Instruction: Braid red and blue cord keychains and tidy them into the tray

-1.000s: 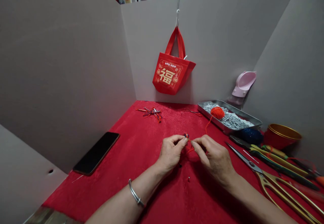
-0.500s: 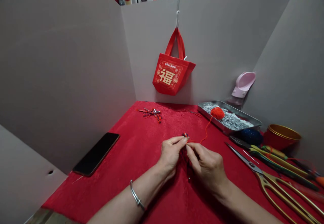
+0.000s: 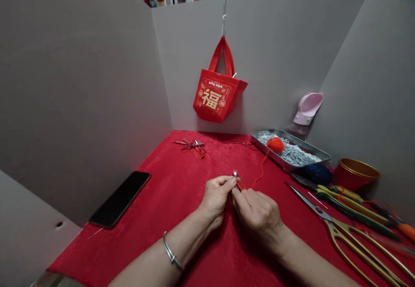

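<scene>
My left hand (image 3: 218, 196) pinches a small beaded piece (image 3: 236, 175) between thumb and forefinger above the red cloth. My right hand (image 3: 257, 213) is closed right beside it, fingers pinched on the red thread (image 3: 259, 172) just under that piece. The thread runs up and right to a ball of red yarn (image 3: 276, 145) lying in a metal tray (image 3: 320, 154) of small silver pieces. A silver bangle (image 3: 170, 252) is on my left wrist.
A black phone (image 3: 119, 199) lies at the left edge of the red cloth (image 3: 181, 218). A finished tasselled piece (image 3: 193, 144) lies at the back. Gold-handled scissors (image 3: 346, 235), other tools, a dark blue ball and a red-and-gold bowl (image 3: 355, 173) crowd the right. A red bag (image 3: 216, 94) hangs on the partition.
My right hand has slid left along the thread until it touches my left hand's fingers. The view has shifted slightly right and down.
</scene>
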The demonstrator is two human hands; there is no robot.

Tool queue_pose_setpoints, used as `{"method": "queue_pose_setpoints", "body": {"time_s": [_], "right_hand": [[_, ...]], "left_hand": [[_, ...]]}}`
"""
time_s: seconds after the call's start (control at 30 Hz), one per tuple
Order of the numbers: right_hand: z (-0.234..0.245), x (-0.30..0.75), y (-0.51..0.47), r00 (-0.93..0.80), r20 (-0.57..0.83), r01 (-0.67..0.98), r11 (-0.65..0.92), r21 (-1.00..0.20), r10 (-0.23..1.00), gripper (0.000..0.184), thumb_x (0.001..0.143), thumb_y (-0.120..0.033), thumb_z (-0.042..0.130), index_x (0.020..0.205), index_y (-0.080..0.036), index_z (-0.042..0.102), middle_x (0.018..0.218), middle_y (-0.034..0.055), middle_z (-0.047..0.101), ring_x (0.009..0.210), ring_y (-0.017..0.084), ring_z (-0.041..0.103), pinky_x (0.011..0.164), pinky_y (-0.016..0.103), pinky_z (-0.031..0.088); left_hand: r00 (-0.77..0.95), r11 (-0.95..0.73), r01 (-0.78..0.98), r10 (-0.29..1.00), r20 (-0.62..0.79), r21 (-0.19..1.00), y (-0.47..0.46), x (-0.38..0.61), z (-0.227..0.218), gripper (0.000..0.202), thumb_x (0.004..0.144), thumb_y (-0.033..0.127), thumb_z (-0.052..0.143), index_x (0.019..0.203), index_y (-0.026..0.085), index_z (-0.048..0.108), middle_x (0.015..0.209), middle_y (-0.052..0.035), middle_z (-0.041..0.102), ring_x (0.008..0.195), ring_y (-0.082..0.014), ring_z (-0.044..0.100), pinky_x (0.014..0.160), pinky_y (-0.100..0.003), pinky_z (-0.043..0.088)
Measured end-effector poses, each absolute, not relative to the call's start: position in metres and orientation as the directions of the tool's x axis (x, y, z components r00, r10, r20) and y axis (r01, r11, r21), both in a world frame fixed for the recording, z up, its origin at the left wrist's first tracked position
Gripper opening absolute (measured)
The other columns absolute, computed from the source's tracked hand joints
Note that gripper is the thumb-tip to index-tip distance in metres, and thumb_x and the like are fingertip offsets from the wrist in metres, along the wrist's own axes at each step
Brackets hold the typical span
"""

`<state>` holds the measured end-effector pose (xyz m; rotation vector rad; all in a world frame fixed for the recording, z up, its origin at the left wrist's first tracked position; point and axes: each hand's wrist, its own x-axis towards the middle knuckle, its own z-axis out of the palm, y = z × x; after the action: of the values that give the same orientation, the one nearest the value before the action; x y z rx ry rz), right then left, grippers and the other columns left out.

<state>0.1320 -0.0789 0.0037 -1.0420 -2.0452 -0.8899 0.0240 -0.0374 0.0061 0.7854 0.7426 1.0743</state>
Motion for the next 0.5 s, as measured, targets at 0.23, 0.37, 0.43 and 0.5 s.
{"method": "queue_pose_setpoints", "body": {"time_s": [0.23, 0.37, 0.43, 0.5], "right_hand": [[0.03, 0.171, -0.071, 0.119, 0.577, 0.747, 0.31, -0.588, 0.808, 0.034, 0.087, -0.037, 0.042, 0.072, -0.017, 0.064, 0.072, 0.0042, 0.065, 0.067, 0.015, 0.057, 0.065, 0.026, 0.039], [0.032, 0.186, -0.061, 0.113, 0.192, 0.597, 0.088, -0.797, 0.975, 0.055, 0.086, -0.052, 0.03, 0.067, -0.016, 0.067, 0.075, 0.0073, 0.068, 0.074, 0.02, 0.059, 0.074, 0.031, 0.039], [0.03, 0.186, -0.06, 0.054, 0.097, 0.554, 0.051, -0.831, 0.994, 0.058, 0.085, -0.054, 0.029, 0.064, -0.015, 0.067, 0.071, 0.0074, 0.068, 0.073, 0.021, 0.059, 0.074, 0.032, 0.039], [0.028, 0.182, -0.06, 0.039, 0.048, 0.491, 0.023, -0.871, 0.998, 0.058, 0.084, -0.056, 0.031, 0.064, -0.015, 0.066, 0.069, 0.0071, 0.067, 0.07, 0.02, 0.06, 0.071, 0.031, 0.04]], "left_hand": [[0.401, 0.021, -0.234, 0.913, 0.077, 0.972, -0.043, 0.02, 0.014, 0.03, 0.07, 0.04, 0.063, 0.072, 0.01, 0.065, 0.058, 0.0006, 0.051, 0.055, -0.008, 0.04, 0.056, -0.022, 0.029], [0.438, -0.181, -0.033, 0.881, 0.178, 0.983, -0.044, 0.02, 0.014, 0.03, 0.076, 0.04, 0.055, 0.074, 0.011, 0.065, 0.061, -0.0009, 0.052, 0.058, -0.0105, 0.043, 0.056, -0.023, 0.03], [0.432, -0.365, 0.07, 0.85, 0.301, 0.928, -0.043, 0.019, 0.013, 0.028, 0.08, 0.035, 0.051, 0.076, 0.012, 0.066, 0.065, -0.0023, 0.053, 0.063, -0.0124, 0.045, 0.059, -0.024, 0.032], [0.435, -0.521, 0.15, 0.798, 0.418, 0.84, -0.042, 0.018, 0.012, 0.026, 0.082, 0.031, 0.048, 0.078, 0.013, 0.067, 0.066, -0.0029, 0.051, 0.065, -0.0132, 0.046, 0.061, -0.025, 0.033]]}}
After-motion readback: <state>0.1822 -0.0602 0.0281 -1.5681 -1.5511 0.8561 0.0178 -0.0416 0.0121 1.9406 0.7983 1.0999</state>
